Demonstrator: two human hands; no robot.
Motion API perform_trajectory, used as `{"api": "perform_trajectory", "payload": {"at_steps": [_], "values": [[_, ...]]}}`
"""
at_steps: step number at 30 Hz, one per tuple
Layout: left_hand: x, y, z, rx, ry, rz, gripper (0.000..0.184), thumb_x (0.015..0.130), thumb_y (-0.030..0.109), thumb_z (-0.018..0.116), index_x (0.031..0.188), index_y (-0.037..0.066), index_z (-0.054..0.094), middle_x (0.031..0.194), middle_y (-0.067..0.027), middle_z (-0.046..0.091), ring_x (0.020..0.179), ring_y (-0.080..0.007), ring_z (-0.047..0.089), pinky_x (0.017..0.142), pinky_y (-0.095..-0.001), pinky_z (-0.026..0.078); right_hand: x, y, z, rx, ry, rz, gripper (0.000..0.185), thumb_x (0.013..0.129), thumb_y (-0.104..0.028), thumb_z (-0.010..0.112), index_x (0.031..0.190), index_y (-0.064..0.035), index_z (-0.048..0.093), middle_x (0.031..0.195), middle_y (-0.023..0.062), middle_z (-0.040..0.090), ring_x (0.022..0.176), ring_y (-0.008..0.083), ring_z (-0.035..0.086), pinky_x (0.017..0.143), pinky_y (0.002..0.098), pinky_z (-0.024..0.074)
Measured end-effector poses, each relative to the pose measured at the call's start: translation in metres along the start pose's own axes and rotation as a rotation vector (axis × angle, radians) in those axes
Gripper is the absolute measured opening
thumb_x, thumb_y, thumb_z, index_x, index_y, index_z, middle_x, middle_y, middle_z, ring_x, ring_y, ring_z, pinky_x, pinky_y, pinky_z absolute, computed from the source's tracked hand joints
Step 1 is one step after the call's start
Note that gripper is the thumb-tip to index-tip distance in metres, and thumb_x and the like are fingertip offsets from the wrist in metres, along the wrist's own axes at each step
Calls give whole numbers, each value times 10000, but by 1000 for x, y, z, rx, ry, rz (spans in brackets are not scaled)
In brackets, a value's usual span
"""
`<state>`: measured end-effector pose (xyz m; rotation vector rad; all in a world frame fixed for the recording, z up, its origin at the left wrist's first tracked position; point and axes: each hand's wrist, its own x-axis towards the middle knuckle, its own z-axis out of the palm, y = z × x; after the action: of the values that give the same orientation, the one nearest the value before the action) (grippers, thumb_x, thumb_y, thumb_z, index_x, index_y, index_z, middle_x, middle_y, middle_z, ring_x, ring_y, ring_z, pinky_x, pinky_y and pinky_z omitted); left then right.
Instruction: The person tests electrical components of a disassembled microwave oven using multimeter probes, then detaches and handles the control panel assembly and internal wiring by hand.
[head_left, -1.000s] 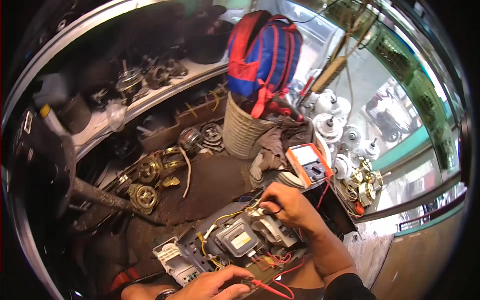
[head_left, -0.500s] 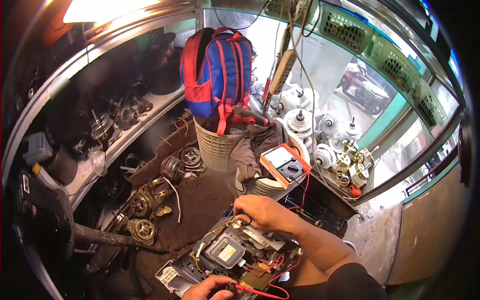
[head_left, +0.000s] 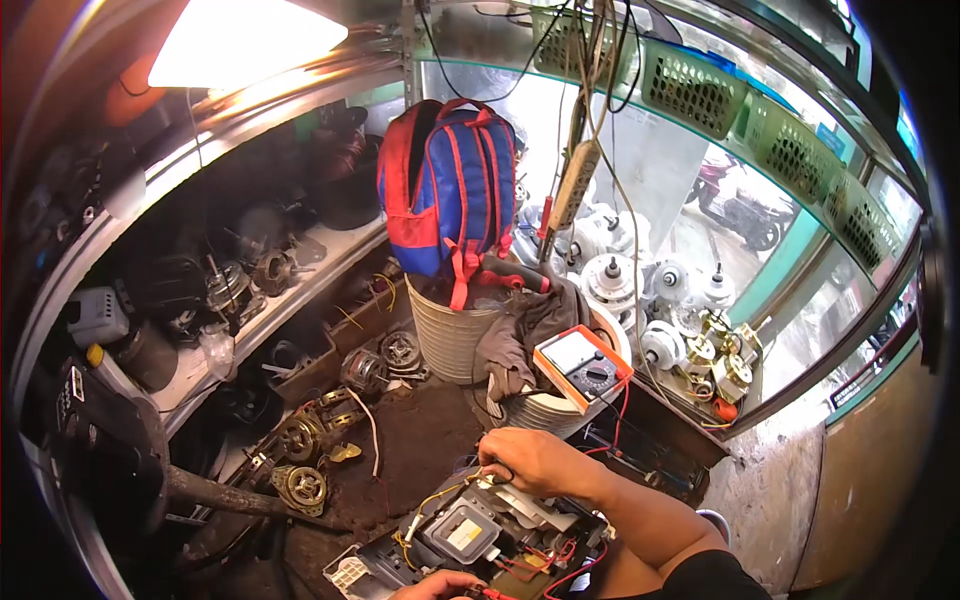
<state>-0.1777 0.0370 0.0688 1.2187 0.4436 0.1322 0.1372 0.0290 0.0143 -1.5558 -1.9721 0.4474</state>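
Note:
My right hand is closed in a pinch on a black test lead at the far edge of an opened appliance unit; the tip is hidden by my fingers. The unit holds a grey box with a yellow label, plus red and yellow wires. At the bottom edge of the view, my left hand is closed around the end of a red test probe, close to the near side of the unit. An orange-framed analog multimeter rests tilted on a white bucket, with a red lead running down from it.
A red and blue backpack sits on a ribbed bin beside a brown cloth. Metal motor parts lie to the left. White gearboxes crowd the window ledge. A thick metal bar juts in from the left.
The camera view has tilted, so the surroundings appear lower and slightly to the right. My left hand is now further out of view at the bottom. My right hand keeps its pinch at the unit.

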Motion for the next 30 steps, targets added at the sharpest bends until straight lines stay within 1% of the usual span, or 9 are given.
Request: {"api": "perform_trajectory", "payload": {"at_steps": [8,12,20,22,23,24,26,27,30], "values": [[2,1,-1,21,18,25,233,1101,158,576,1300,42,610,1013,11,678,795,-56,583,703,-222,489,2,-1,-1,23,-2,18,199,922,-106,745,1020,-47,581,947,141,633,904,371,644,783,457,515],[4,0,0,-40,12,-55,234,1097,162,588,1293,38,618,1006,11,670,799,-69,585,710,-236,499,1,0,-2,32,0,-6,226,999,-230,674,1021,-35,562,921,157,614,893,391,637,780,476,514],[4,-3,0,60,37,-60,224,1096,172,589,1270,34,619,995,-5,673,807,-80,607,711,-249,517,2,-2,-3,23,20,-6,191,936,-113,741,1020,-40,586,928,151,630,889,379,645,782,454,517],[4,-27,-13,252,-38,-123,381,1091,250,631,1410,44,593,1235,-73,708,1157,-141,663,987,-306,511,0,1,-2,6,29,-31,182,931,-104,737,1022,-39,593,926,159,627,890,383,644,782,457,520],[8,-18,-9,227,-79,-87,350,1103,225,601,1392,26,593,1263,-75,695,1190,-154,644,1022,-317,498,0,1,-4,4,26,-26,181,930,-106,738,1017,-36,595,927,161,628,889,384,645,781,457,521],[5,-8,9,101,0,46,221,1096,168,586,1269,34,618,1000,-17,680,820,-87,616,718,-255,524,1,1,-2,9,22,-22,180,929,-107,738,1011,-33,597,927,164,629,889,384,646,780,457,522],[2,-4,12,97,-35,-38,226,1091,167,597,1277,40,619,982,-26,681,857,-98,621,766,-266,530,3,-2,-4,32,40,-33,167,932,-108,739,1004,-29,612,914,163,632,861,384,646,760,451,523],[1,-21,3,328,-103,-58,328,1107,204,587,1379,20,593,1224,-57,705,1153,-159,659,1011,-323,509,2,-2,-2,31,37,-11,167,933,-109,740,1003,-25,614,909,163,631,853,379,648,758,446,523],[-2,-38,15,190,-63,15,336,1104,275,585,1347,43,581,973,-43,763,846,-112,729,767,-292,582,-2,-2,-3,62,42,5,169,940,-115,749,1000,-15,627,902,159,645,835,343,663,757,419,531]]}}
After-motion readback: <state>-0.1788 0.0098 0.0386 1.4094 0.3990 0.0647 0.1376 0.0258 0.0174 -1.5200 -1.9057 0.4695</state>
